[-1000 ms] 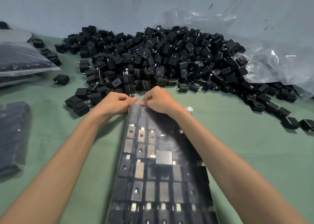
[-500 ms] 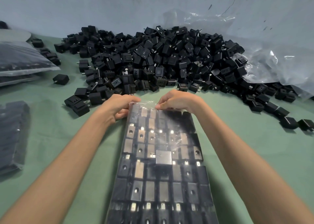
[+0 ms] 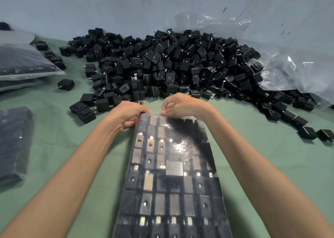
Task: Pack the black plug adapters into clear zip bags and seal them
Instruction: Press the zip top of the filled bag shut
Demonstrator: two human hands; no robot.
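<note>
Left hand (image 3: 126,114), right hand (image 3: 184,106) pinching zip bag (image 3: 171,174) top edge, adapter pile (image 3: 171,66) just beyond, packed bags (image 3: 23,64) leftward

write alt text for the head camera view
Left hand and right hand grip the far edge of a clear zip bag packed with rows of black plug adapters on a green table. A loose adapter pile lies beyond, filled bags at left.

The zip bag (image 3: 171,183) (near end) runs off the bottom edge.
</note>
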